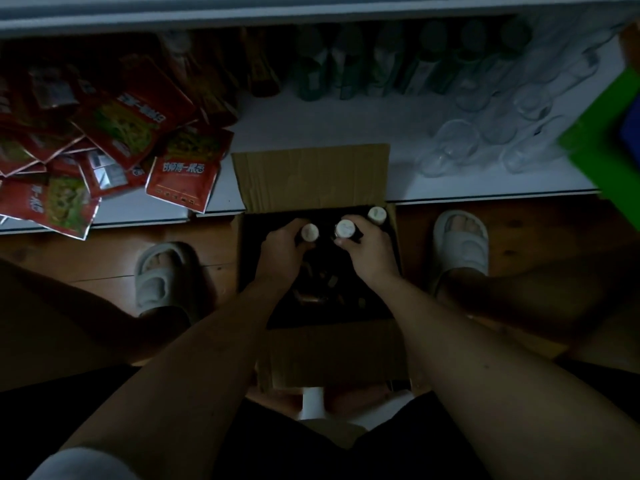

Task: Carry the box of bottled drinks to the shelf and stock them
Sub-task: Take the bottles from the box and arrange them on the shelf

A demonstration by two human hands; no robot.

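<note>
An open cardboard box [311,174] stands on the wooden floor between my feet, its far flap leaning over the edge of the white shelf [311,119]. Both hands reach into it. My left hand [282,251] is closed around a dark bottle with a white cap [309,232]. My right hand [367,247] grips a second white-capped bottle [344,229]. A third capped bottle [376,214] stands in the box's far right corner. The inside of the box is dark, and more bottles show only dimly.
On the low shelf lie red snack packets [114,133] at the left, green bottles [363,64] along the back and clear empty bottles [485,133] at the right. A green object [602,140] juts in at the right edge. My slippered feet [162,275] flank the box.
</note>
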